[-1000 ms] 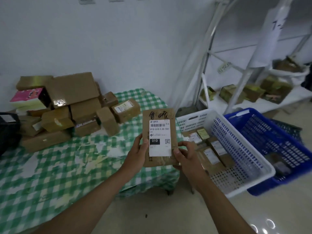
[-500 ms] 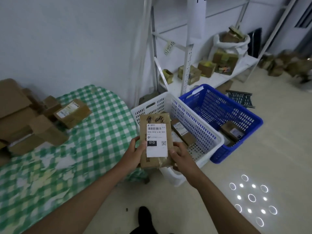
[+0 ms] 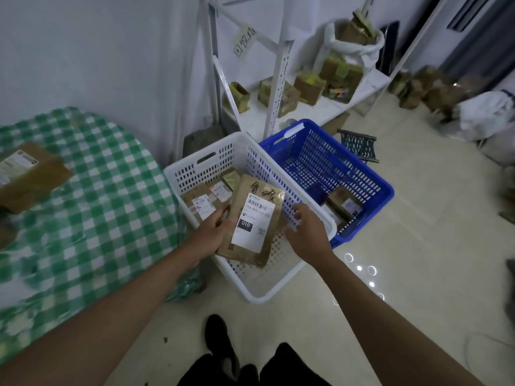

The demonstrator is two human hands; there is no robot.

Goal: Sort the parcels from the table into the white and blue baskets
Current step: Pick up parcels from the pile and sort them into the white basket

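A flat brown parcel (image 3: 252, 218) with a white label marked 010 hangs tilted over the white basket (image 3: 278, 288). My left hand (image 3: 216, 231) grips its left edge. My right hand (image 3: 305, 232) is off the parcel, just to its right above the basket's right rim, fingers loosely bent and holding nothing. Several labelled parcels (image 3: 204, 203) lie in the far part of the white basket. The blue basket (image 3: 381, 190) stands right behind it with a brown parcel (image 3: 344, 203) inside.
The table with a green checked cloth (image 3: 92, 207) is at my left, one blurred parcel (image 3: 26, 174) on it. A white shelf rack (image 3: 278, 87) with boxes stands behind the baskets. More boxes and bags lie on the floor at far right. My feet (image 3: 220, 341) show below.
I turned from the table to the baskets and lowered the parcel over the white basket. My right hand let go of it; the left still holds it.
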